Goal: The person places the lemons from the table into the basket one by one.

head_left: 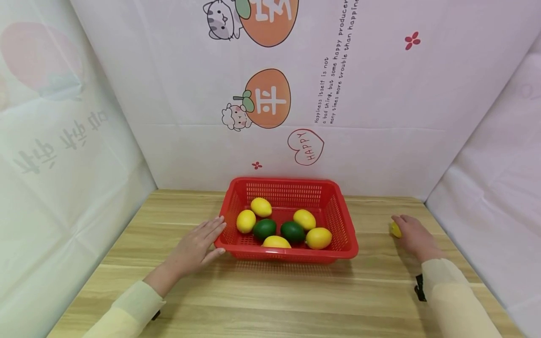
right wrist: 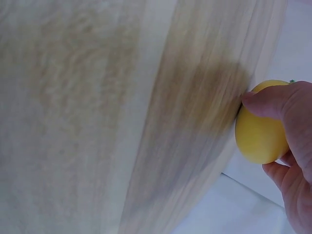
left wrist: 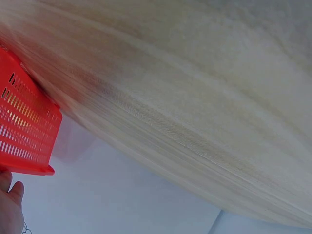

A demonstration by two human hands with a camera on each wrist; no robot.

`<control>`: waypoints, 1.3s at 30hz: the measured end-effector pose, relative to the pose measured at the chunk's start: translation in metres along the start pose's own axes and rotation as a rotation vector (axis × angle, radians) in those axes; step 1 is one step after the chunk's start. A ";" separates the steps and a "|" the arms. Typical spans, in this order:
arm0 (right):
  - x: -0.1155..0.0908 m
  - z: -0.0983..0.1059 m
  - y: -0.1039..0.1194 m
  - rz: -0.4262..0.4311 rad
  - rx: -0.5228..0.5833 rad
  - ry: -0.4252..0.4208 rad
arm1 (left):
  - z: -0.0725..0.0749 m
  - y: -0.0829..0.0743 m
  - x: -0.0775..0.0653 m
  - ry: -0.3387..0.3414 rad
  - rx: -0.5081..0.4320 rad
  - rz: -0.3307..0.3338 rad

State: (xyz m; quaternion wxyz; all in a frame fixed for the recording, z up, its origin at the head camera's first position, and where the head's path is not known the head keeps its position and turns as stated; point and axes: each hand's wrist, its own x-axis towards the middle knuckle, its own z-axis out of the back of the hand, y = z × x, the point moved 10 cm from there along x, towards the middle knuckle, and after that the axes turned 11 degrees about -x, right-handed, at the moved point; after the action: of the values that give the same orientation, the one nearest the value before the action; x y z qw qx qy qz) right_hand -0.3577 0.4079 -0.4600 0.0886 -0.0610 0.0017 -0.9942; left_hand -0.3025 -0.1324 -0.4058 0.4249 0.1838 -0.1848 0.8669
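A red plastic basket (head_left: pixel 291 256) holds several yellow lemons (head_left: pixel 319 238) and two dark green lemon-shaped fruits (head_left: pixel 264 230). My left hand (head_left: pixel 196 246) rests against the basket's left rim, fingers mostly straight; in the left wrist view, only some fingertips (left wrist: pixel 17 190) show beside the basket (left wrist: pixel 29 122). Off to the basket's right, my right hand (head_left: pixel 416 237) grips a single yellow lemon (head_left: pixel 396 229) at the table. The right wrist view shows thumb and fingers pinching this lemon (right wrist: pixel 261 139) from both sides, with part of it hidden behind the hand (right wrist: pixel 297 126).
The wood-grain table (head_left: pixel 253 300) extends under both arms. A white printed cloth (head_left: pixel 380 141) rises behind the basket, close to its back rim, and further cloth walls stand at left (head_left: pixel 63 188) and right (head_left: pixel 498 188).
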 end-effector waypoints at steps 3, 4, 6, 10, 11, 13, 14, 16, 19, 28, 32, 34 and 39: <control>-0.001 0.001 0.001 -0.003 -0.005 0.001 | 0.000 0.000 0.000 -0.001 0.001 -0.001; -0.001 0.001 0.001 -0.003 -0.008 0.001 | 0.000 -0.001 0.000 -0.002 -0.001 -0.002; -0.002 0.002 0.001 -0.001 -0.014 -0.004 | 0.001 -0.001 0.001 -0.003 -0.004 -0.001; -0.002 0.003 0.000 0.005 -0.021 -0.023 | 0.001 -0.001 0.000 -0.006 -0.004 -0.001; -0.002 0.004 0.001 0.009 -0.024 -0.033 | 0.001 -0.001 0.000 -0.005 -0.003 0.000; -0.002 0.006 0.002 0.014 -0.026 -0.044 | 0.000 -0.001 0.000 -0.003 -0.002 0.004; -0.002 0.007 0.003 0.018 -0.029 -0.048 | 0.000 0.000 0.000 -0.002 -0.002 0.006; -0.003 0.011 0.005 0.031 -0.037 -0.064 | 0.000 0.000 0.000 0.001 0.001 0.006; -0.004 0.017 0.009 0.048 -0.052 -0.092 | 0.000 -0.001 0.001 0.000 0.001 0.000; -0.005 0.029 0.014 0.055 -0.090 -0.154 | 0.000 -0.001 0.001 -0.005 -0.002 -0.003; -0.007 0.035 0.017 0.065 -0.110 -0.192 | 0.000 0.000 0.000 -0.010 0.000 -0.007; -0.007 0.038 0.019 0.072 -0.119 -0.214 | 0.000 0.000 0.000 -0.012 -0.002 -0.011; -0.008 0.044 0.022 0.084 -0.135 -0.250 | 0.001 -0.001 0.001 -0.015 -0.002 -0.017</control>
State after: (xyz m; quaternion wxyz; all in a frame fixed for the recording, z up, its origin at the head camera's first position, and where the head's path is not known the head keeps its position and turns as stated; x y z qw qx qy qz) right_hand -0.3407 0.3875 -0.4178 0.1255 -0.1900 0.0602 -0.9719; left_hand -0.3023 -0.1319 -0.4044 0.4311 0.1914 -0.1876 0.8616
